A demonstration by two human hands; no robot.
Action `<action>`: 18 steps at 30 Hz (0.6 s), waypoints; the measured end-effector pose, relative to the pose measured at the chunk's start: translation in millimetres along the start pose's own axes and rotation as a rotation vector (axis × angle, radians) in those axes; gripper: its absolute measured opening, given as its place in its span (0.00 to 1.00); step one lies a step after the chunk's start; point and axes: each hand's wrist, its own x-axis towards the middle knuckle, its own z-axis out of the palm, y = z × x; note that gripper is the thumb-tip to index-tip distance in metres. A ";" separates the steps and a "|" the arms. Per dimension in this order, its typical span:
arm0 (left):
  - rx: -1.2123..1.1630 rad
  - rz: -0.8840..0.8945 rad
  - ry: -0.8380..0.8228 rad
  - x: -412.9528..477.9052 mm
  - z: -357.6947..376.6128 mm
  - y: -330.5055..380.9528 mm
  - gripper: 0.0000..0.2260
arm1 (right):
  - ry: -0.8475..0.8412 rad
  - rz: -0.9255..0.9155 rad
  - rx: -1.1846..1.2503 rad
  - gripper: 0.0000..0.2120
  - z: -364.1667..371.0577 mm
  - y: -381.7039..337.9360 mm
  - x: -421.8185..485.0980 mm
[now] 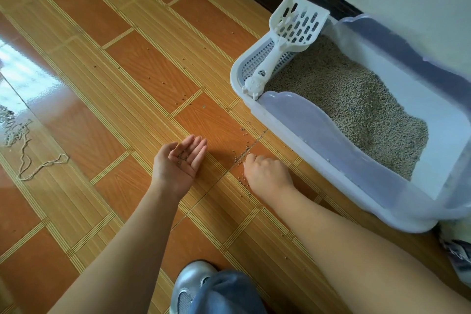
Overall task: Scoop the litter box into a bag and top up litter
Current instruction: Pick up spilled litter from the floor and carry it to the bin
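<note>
Your left hand [182,162] flat palm-up, litter pellets [182,155] on it; right hand [265,173] fingers curled at floor [153,71], hold unclear.

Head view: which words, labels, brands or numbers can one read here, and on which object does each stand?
No text can be read.
Litter box: no writing visible.
Scoop: no writing visible.
Packet at the right edge: dark print, too blurred to read.
</note>
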 end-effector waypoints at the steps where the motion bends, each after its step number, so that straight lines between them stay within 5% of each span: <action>1: 0.000 -0.001 -0.001 0.3 -0.1 -0.1 0.14 | 0.008 0.003 0.000 0.12 1.2 -1.5 0.1; 6: -0.006 -0.013 -0.007 1.7 -1.7 -0.7 0.14 | -0.051 -0.127 0.052 0.02 -8.4 2.0 0.1; 9: -0.008 -0.022 -0.014 4.3 -1.9 -2.2 0.15 | -0.103 -0.158 0.107 0.11 -16.2 6.0 1.2; 18: -0.040 -0.071 -0.065 7.8 8.0 -7.8 0.20 | -0.021 -0.136 0.203 0.10 -72.6 -20.0 35.1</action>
